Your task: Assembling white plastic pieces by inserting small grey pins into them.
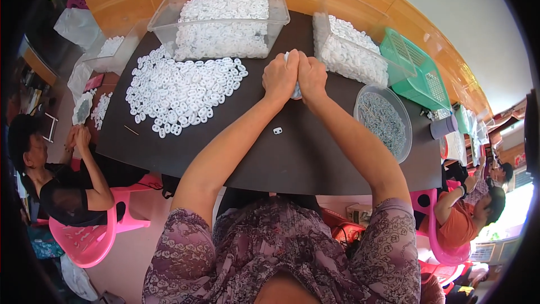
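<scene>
My left hand [279, 77] and my right hand [311, 76] are pressed together over the dark table, fingers closed. Something white [296, 92] shows between the palms and at the thumbs, but most of it is hidden. To the left of them spreads a pile of small white oval two-hole plastic pieces [169, 90]. One loose two-hole piece [277, 130] lies below my hands, nearer to me. On the right, beside my right forearm, a round clear tub [406, 129] holds many small grey-blue metal-looking bits [381, 121].
Behind the hands stand a large clear bin [163, 29] and a second clear bin [403, 71], both full of white pieces. A green basket [430, 85] and a greyish cup [444, 127] sit at the right. People sit on pink chairs at left and right.
</scene>
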`<state>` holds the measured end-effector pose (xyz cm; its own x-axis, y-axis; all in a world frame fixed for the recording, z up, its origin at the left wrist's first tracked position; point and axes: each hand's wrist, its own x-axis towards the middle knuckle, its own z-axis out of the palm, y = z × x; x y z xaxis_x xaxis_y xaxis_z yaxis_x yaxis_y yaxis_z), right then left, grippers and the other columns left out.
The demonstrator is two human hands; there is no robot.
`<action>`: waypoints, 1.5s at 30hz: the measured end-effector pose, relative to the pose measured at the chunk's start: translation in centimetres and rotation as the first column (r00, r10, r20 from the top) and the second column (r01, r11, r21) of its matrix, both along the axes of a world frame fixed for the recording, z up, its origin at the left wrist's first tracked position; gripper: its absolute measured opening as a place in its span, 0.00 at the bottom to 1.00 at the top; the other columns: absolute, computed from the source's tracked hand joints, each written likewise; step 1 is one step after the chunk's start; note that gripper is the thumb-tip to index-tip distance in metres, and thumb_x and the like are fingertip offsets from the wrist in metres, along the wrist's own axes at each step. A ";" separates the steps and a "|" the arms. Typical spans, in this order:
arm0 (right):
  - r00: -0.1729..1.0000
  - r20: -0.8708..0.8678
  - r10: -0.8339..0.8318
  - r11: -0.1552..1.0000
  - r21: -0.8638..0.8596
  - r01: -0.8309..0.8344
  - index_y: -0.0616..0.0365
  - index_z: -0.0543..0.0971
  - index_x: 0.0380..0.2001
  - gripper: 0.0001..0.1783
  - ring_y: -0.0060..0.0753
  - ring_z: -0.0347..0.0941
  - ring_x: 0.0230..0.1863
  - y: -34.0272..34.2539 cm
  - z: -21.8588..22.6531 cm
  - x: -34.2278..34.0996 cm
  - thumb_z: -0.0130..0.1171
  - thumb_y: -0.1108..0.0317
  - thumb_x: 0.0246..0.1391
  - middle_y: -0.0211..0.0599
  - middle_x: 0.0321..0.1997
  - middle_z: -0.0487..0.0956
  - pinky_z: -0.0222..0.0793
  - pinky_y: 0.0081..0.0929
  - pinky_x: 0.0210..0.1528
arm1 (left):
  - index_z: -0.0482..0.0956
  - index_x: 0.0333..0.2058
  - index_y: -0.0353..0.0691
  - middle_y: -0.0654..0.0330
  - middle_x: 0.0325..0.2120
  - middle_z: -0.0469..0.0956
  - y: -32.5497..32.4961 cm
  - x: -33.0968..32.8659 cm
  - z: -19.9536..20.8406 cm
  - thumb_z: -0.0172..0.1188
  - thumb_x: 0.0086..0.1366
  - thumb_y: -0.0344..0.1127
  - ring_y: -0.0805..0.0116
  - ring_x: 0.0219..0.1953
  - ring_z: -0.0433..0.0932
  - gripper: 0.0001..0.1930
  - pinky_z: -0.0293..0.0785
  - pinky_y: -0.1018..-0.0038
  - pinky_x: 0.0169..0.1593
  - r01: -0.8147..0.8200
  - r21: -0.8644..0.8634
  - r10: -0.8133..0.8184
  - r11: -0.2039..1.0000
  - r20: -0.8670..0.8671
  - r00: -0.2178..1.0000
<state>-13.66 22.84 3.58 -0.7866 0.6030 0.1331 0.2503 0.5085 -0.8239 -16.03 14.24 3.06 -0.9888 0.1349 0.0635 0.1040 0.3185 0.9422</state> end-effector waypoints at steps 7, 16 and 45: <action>0.999 -0.044 -0.002 0.998 0.064 0.005 0.63 0.79 0.34 0.30 0.62 0.74 0.41 -0.8 -0.8 0.8 0.45 0.43 0.54 0.58 0.34 0.79 0.68 0.48 0.44 | 0.77 0.32 0.35 0.43 0.29 0.78 0.2 0.8 -2.5 0.44 0.64 0.54 0.45 0.35 0.76 0.25 0.70 0.60 0.41 -0.095 0.120 0.119 0.988 -0.213 0.970; 0.970 -0.240 0.027 0.995 0.101 -0.003 0.58 0.79 0.35 0.23 0.55 0.75 0.37 -1.2 -2.4 1.4 0.48 0.49 0.57 0.50 0.32 0.79 0.69 0.45 0.41 | 0.77 0.35 0.37 0.48 0.29 0.76 -0.1 1.3 -3.1 0.51 0.63 0.48 0.48 0.33 0.76 0.18 0.71 0.60 0.38 -0.090 0.164 0.143 0.982 -0.351 0.925; 0.894 -0.407 0.189 0.982 0.106 -0.159 0.60 0.79 0.22 0.22 0.51 0.73 0.24 -0.3 -2.4 2.9 0.53 0.52 0.56 0.46 0.20 0.76 0.65 0.42 0.29 | 0.80 0.26 0.41 0.50 0.20 0.77 -2.2 1.4 -3.3 0.53 0.61 0.41 0.49 0.24 0.77 0.13 0.71 0.58 0.30 -0.055 -0.075 0.003 0.996 -0.562 0.827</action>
